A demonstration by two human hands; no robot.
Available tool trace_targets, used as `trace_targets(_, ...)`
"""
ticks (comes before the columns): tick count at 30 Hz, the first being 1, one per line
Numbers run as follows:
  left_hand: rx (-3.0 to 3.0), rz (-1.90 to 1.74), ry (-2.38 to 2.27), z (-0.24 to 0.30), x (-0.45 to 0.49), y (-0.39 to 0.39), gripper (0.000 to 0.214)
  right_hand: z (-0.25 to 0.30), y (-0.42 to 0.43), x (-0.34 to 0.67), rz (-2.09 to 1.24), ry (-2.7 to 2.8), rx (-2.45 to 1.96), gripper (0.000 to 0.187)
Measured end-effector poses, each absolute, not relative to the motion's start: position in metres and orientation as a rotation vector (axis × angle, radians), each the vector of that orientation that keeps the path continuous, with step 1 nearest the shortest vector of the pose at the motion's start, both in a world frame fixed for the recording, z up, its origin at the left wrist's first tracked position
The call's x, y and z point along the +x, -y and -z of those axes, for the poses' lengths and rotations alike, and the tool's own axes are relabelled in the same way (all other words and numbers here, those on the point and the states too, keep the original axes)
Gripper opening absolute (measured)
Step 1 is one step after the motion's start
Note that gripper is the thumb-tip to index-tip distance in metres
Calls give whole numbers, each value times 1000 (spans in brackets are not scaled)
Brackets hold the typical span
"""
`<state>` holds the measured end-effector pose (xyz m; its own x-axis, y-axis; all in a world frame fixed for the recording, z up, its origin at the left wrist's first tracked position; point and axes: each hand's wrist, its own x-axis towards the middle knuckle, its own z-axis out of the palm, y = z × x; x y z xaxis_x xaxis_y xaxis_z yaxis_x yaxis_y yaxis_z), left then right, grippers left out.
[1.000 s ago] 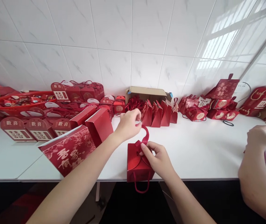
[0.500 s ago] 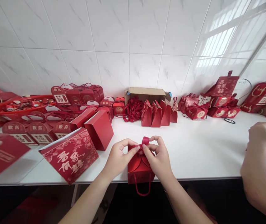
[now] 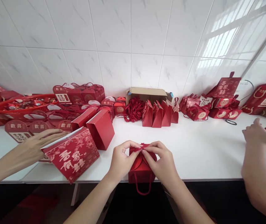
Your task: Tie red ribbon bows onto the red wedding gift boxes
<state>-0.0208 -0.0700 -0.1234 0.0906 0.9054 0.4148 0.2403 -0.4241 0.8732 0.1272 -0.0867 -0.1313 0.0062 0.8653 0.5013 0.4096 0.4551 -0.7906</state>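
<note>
- A white counter point(image 3: 193, 152) below a tiled wall.
- At its near edge stands a small red paper gift box point(image 3: 140, 171), flaps folded shut.
- The left hand point(image 3: 121, 161) and right hand point(image 3: 163, 162) pinch the red ribbon point(image 3: 142, 145) on top; bow unfinished.

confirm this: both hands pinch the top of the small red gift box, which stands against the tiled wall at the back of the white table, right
Not quite. The head view shows the small red gift box standing at the front edge of the white table, well clear of the tiled wall. The left hand and right hand do pinch its top.
</note>
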Motion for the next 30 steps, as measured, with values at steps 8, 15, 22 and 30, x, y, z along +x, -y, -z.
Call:
trace_targets(8, 1735, -1312, -1072, 122, -24, 68, 9, 130, 77, 136, -975, 1609, -1123, 18)
trace_targets(15, 1688, -1389, -1083, 131, -11, 51, 11, 136, 75, 132, -1164, 1391, -993, 21)
trace_targets(22, 2094, -1196, -1208, 112, -20, 66, 11, 138, 79, 129, -1107, 1215, -1017, 29)
trace_targets(30, 2037, -1207, -1137, 120, -27, 54, 12, 129, 91, 145, -925, 1483, -1115, 28)
